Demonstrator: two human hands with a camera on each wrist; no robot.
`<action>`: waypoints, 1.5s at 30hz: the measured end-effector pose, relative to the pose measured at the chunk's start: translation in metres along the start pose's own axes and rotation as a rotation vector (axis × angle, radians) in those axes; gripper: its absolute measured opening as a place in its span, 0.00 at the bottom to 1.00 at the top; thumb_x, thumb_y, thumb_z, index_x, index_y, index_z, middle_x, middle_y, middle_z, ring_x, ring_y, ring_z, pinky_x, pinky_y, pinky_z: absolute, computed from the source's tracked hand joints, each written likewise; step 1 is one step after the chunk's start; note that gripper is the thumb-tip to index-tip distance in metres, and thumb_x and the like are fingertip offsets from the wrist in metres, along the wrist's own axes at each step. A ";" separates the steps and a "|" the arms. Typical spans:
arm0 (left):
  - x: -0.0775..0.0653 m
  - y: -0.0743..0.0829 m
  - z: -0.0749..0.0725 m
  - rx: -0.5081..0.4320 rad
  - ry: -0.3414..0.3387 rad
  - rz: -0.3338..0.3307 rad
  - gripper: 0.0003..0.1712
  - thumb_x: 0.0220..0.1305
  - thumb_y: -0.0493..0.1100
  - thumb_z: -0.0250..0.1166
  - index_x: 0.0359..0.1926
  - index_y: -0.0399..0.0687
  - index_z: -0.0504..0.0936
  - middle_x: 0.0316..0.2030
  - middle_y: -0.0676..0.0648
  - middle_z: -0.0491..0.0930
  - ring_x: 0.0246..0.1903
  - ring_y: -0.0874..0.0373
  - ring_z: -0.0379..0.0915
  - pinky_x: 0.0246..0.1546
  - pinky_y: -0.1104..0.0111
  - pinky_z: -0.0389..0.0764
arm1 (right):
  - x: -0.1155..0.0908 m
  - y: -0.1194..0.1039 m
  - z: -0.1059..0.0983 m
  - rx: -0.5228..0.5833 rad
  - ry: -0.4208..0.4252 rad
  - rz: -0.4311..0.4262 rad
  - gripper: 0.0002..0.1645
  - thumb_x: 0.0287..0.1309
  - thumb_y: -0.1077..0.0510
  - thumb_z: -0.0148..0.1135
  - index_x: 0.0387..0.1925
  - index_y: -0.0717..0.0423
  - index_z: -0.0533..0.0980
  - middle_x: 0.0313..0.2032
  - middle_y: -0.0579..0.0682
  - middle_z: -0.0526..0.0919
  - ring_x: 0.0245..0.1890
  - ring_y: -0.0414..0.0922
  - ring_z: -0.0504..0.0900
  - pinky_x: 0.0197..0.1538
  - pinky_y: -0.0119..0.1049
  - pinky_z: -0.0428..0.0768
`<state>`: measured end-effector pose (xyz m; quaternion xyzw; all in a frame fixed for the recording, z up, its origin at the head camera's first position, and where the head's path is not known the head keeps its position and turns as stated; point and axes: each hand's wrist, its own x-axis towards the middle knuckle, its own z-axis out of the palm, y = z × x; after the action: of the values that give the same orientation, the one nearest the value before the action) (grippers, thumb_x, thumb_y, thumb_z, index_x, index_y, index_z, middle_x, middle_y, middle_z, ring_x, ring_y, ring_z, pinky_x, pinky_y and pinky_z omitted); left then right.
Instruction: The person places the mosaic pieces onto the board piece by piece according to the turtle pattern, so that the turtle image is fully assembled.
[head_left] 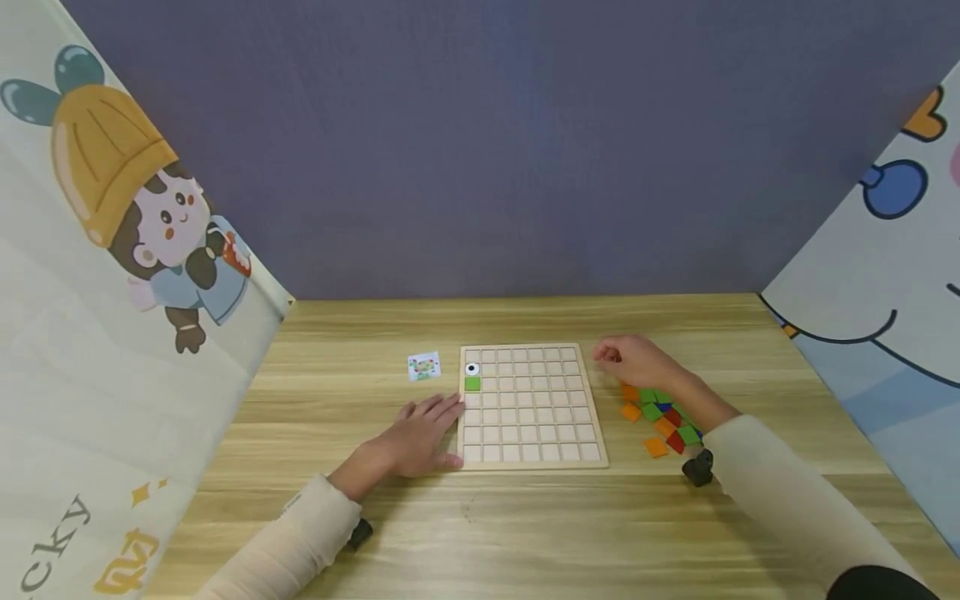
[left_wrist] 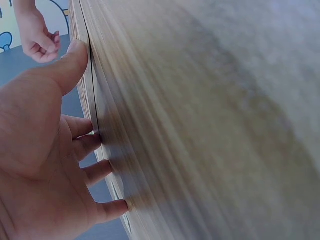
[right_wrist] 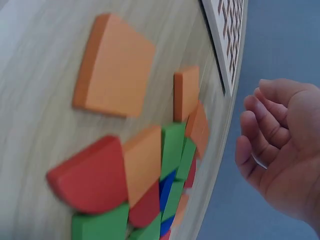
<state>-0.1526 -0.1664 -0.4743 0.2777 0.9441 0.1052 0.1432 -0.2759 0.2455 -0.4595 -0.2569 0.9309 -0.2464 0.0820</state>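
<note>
A square wooden grid board (head_left: 531,460) lies on the table, its left column bearing a white eye tile (head_left: 472,368) and a green square tile (head_left: 472,384). My left hand (head_left: 420,437) rests at the board's left edge with fingers spread, thumb near the lower left corner. Beyond the board's upper right side my right hand (head_left: 637,360) hovers above the table, fingers loosely curled; no piece shows in it. Under and beside the right forearm lies a loose pile of coloured tiles, among them an orange tile (right_wrist: 117,67), a red rounded tile (right_wrist: 92,175) and a green tile (right_wrist: 172,150).
A small printed card (head_left: 424,366) lies left of the board on the wooden table (head_left: 525,533). A dark blue partition (head_left: 517,150) rises behind the table. Cartoon-printed panels stand at both sides, the left one (head_left: 67,358) showing a figure in a yellow hat.
</note>
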 end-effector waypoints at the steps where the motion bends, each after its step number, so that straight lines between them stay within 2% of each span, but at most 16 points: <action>1: 0.000 0.000 0.000 0.000 -0.001 0.000 0.52 0.67 0.68 0.61 0.80 0.46 0.54 0.81 0.43 0.51 0.78 0.36 0.48 0.70 0.31 0.57 | -0.001 0.002 -0.001 0.000 -0.001 -0.006 0.09 0.70 0.59 0.61 0.47 0.57 0.83 0.37 0.48 0.87 0.36 0.41 0.82 0.42 0.41 0.81; 9: 0.000 0.000 0.001 -0.002 -0.009 -0.007 0.52 0.67 0.67 0.61 0.80 0.46 0.54 0.81 0.43 0.51 0.78 0.37 0.48 0.70 0.31 0.57 | -0.015 0.016 -0.012 -0.063 -0.045 -0.057 0.08 0.68 0.59 0.63 0.45 0.58 0.83 0.37 0.47 0.88 0.33 0.39 0.81 0.42 0.39 0.82; 16: -0.001 0.001 0.000 -0.012 -0.014 -0.013 0.52 0.67 0.67 0.62 0.80 0.46 0.54 0.81 0.43 0.50 0.79 0.37 0.48 0.70 0.31 0.56 | -0.027 0.026 -0.017 -0.102 -0.077 -0.037 0.03 0.67 0.60 0.64 0.38 0.53 0.82 0.34 0.43 0.86 0.30 0.37 0.78 0.39 0.37 0.80; 23: -0.001 0.001 0.000 -0.010 -0.014 -0.020 0.51 0.67 0.67 0.62 0.80 0.47 0.54 0.81 0.44 0.50 0.79 0.37 0.48 0.71 0.31 0.56 | -0.036 0.036 -0.023 -0.156 -0.095 -0.005 0.03 0.67 0.60 0.64 0.38 0.52 0.83 0.35 0.44 0.84 0.31 0.37 0.76 0.39 0.36 0.78; 28: -0.002 0.001 0.000 -0.011 -0.010 -0.022 0.52 0.67 0.66 0.62 0.80 0.47 0.54 0.81 0.44 0.51 0.79 0.37 0.48 0.71 0.31 0.56 | -0.040 0.034 -0.026 -0.169 -0.108 -0.005 0.05 0.64 0.62 0.66 0.41 0.52 0.84 0.38 0.48 0.84 0.36 0.41 0.80 0.42 0.41 0.81; 34: -0.002 0.002 0.000 -0.007 -0.008 -0.018 0.52 0.66 0.67 0.62 0.80 0.47 0.54 0.81 0.43 0.51 0.78 0.37 0.48 0.70 0.31 0.56 | -0.042 0.035 -0.026 -0.163 -0.123 0.004 0.06 0.63 0.64 0.67 0.39 0.52 0.85 0.38 0.49 0.83 0.36 0.44 0.80 0.41 0.42 0.82; 45: 0.001 0.000 0.002 0.010 -0.002 -0.006 0.52 0.67 0.68 0.61 0.80 0.47 0.54 0.81 0.43 0.51 0.78 0.37 0.49 0.70 0.32 0.57 | -0.044 0.049 -0.022 -0.192 -0.097 0.007 0.03 0.63 0.61 0.69 0.36 0.48 0.83 0.35 0.45 0.82 0.34 0.40 0.75 0.40 0.39 0.77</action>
<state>-0.1530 -0.1661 -0.4763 0.2758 0.9452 0.0998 0.1433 -0.2658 0.3135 -0.4641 -0.2718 0.9461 -0.1430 0.1027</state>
